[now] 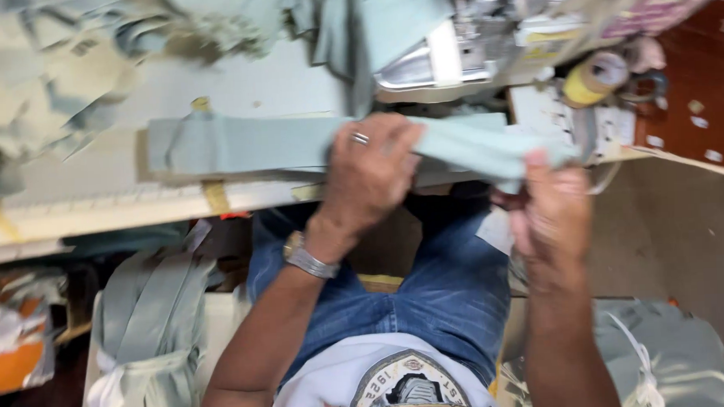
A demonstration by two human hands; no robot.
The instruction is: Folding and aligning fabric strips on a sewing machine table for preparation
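Pale green fabric strip [294, 141] lies stretched along the front edge of the sewing table [94, 209], its right end lifted off the edge. From the head view, the left hand [369, 175], wearing a ring and a metal wristwatch [307, 257], curls its fingers down over the strip's middle, gripping it. The right hand [551, 211] is closed, pinching the strip's bunched right end near the table's right corner, below a sewing machine [469, 36] and a tape roll [594, 78].

Pale green fabric strip [310, 142], blue jeans [455, 289]
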